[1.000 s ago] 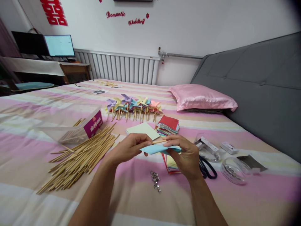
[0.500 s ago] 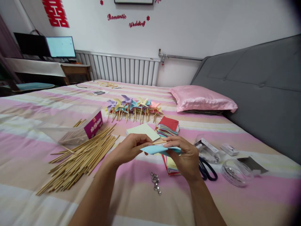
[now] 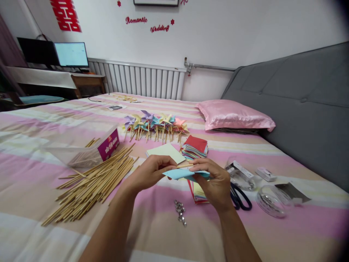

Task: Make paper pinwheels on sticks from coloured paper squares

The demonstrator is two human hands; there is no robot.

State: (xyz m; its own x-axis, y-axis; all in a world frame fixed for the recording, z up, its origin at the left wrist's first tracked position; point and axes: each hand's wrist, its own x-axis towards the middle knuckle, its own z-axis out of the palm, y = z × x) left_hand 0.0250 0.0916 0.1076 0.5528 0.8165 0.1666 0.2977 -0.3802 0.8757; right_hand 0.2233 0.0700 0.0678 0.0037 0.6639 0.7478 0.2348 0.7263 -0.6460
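Observation:
Between my two hands is a light blue paper pinwheel (image 3: 178,174), seen nearly edge-on, with a short stretch of wooden stick (image 3: 184,166) lying behind it. My left hand (image 3: 155,170) pinches the left end, fingers closed. My right hand (image 3: 215,182) is closed around the right side, thumb below and fingers above. How the stick meets the paper is hidden by my fingers. Under my hands lies a stack of coloured paper squares (image 3: 200,194). Nearer to me is a small pile of silvery metal pieces (image 3: 180,213).
Loose wooden sticks (image 3: 95,185) lie at left beside a clear plastic box (image 3: 68,147). Finished pinwheels (image 3: 155,122) stand beyond my hands, near a red-topped paper stack (image 3: 195,145) and a pale green sheet (image 3: 166,151). Dark-handled scissors (image 3: 241,198) and round clear containers (image 3: 272,200) lie at right.
Both hands keep almost the same hold and place on the blue pinwheel and stick. The view has shifted very slightly; nothing else has visibly moved.

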